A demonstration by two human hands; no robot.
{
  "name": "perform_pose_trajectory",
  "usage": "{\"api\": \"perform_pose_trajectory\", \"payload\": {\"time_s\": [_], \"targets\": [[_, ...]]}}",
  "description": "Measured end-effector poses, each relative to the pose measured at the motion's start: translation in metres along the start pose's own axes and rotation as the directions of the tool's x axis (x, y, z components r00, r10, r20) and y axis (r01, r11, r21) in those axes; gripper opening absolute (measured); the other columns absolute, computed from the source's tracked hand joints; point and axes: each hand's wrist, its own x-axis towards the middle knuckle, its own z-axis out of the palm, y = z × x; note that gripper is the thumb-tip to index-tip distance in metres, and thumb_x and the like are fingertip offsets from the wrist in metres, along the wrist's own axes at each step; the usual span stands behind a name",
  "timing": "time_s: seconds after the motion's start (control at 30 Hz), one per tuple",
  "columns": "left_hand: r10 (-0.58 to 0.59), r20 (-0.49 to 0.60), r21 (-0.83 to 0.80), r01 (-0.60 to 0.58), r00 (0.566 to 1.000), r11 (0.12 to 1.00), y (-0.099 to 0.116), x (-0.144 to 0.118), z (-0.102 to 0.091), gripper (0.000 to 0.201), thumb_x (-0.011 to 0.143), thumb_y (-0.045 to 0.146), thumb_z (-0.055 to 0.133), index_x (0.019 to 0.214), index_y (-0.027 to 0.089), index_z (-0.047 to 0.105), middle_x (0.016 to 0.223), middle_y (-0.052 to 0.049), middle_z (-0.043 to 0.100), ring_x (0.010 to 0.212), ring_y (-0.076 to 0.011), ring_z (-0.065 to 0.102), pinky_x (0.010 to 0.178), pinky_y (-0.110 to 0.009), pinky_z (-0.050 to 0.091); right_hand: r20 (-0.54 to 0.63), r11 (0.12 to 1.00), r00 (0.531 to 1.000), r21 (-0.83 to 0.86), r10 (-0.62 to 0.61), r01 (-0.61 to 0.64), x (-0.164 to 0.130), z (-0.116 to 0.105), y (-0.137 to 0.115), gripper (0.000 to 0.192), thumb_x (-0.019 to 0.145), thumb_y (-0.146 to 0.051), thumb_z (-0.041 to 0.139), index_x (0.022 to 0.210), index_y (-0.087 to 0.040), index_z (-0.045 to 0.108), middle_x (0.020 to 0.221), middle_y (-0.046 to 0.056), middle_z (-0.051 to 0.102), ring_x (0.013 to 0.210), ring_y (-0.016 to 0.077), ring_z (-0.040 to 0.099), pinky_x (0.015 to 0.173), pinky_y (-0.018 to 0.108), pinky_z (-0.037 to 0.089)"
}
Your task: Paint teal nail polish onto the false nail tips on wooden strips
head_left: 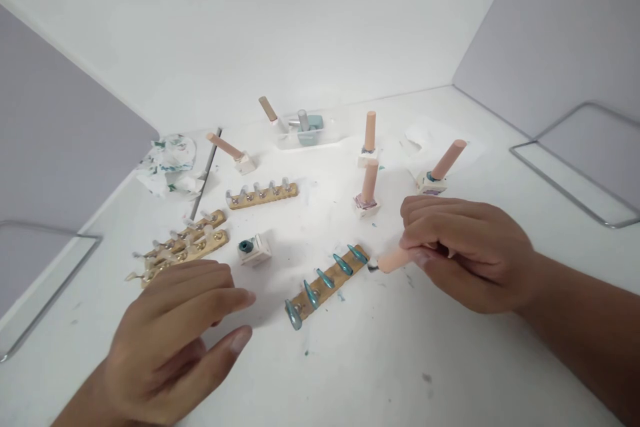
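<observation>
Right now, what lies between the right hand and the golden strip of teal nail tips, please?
The head view shows a peach cylindrical handle with a dark brush tip.

No legible lettering or numbers anywhere.

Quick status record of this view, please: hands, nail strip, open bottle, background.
Right hand: grips pink-handled brush, tip near the strip's far end
Left hand: thumb and forefinger apart, nothing visible between them
Gold strip: bears five teal nails
Open bottle: uncapped, beyond left hand
Background: crumpled paper, clear tray
</observation>
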Motion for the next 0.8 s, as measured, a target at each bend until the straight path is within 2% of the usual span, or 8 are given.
{"api": "perform_pose_trajectory", "payload": {"time_s": [0.17, 0.33, 0.5, 0.67, 0.8], "targets": [[-0.039, 0.01, 0.008, 0.039, 0.999, 0.999, 0.0012, -0.0014, 0.0001, 0.021, 0.081, 0.004, 0.056, 0.097, 0.017, 0.062, 0.062, -0.001, 0.058, 0.056, -0.0153, 0.055, 0.051, -0.03, 0.046, -0.062, 1.0, 0.998, -0.011, -0.022, 0.021, 0.0017, -0.0028, 0.0002, 0.026, 0.077, 0.002, 0.047, 0.086, -0.023, 0.048, 0.06, -0.005, 0.035, 0.053, 0.0119, 0.037, 0.049, 0.028, 0.033], [-0.058, 0.003, -0.001, 0.058, 0.998, 0.998, 0.0026, -0.0018, 0.0003, 0.022, 0.081, 0.005, 0.056, 0.097, 0.018, 0.063, 0.061, -0.001, 0.059, 0.055, -0.0158, 0.055, 0.05, -0.031, 0.046, 0.003, 0.998, 1.0, -0.058, -0.021, 0.021, 0.0023, -0.0028, 0.0015, 0.025, 0.077, 0.001, 0.045, 0.082, -0.023, 0.047, 0.058, -0.006, 0.036, 0.053, 0.0116, 0.034, 0.048, 0.027, 0.034], [-0.052, 0.001, 0.01, 0.052, 0.999, 0.999, 0.0025, -0.0012, -0.0001, 0.021, 0.081, 0.005, 0.056, 0.096, 0.018, 0.062, 0.06, -0.001, 0.059, 0.054, -0.0165, 0.057, 0.05, -0.031, 0.047, -0.091, 0.999, 0.996, -0.029, 0.015, -0.018, 0.0011, -0.0006, 0.0021, 0.023, 0.081, 0.0, 0.046, 0.084, -0.023, 0.047, 0.059, -0.006, 0.035, 0.052, 0.0101, 0.038, 0.047, 0.026, 0.032], [-0.043, 0.014, 0.018, 0.043, 0.999, 0.999, 0.0023, -0.0013, -0.0006, 0.018, 0.081, 0.005, 0.057, 0.095, 0.017, 0.062, 0.064, -0.003, 0.062, 0.058, -0.016, 0.059, 0.052, -0.03, 0.048, -0.001, 1.0, 1.0, -0.017, 0.001, -0.001, 0.0001, -0.0006, 0.0026, 0.024, 0.077, 0.001, 0.045, 0.081, -0.023, 0.046, 0.058, -0.006, 0.035, 0.053, 0.0107, 0.034, 0.049, 0.027, 0.032], [-0.044, 0.012, 0.015, 0.044, 0.999, 0.999, 0.0024, -0.0017, -0.001, 0.019, 0.081, 0.005, 0.056, 0.094, 0.016, 0.062, 0.063, -0.003, 0.061, 0.056, -0.0156, 0.058, 0.05, -0.031, 0.046, -0.088, 1.0, 0.996, -0.013, 0.006, -0.007, 0.0017, 0.0012, 0.0013, 0.023, 0.081, 0.0, 0.046, 0.084, -0.023, 0.048, 0.06, -0.006, 0.034, 0.052, 0.0107, 0.037, 0.047, 0.026, 0.032]]}}
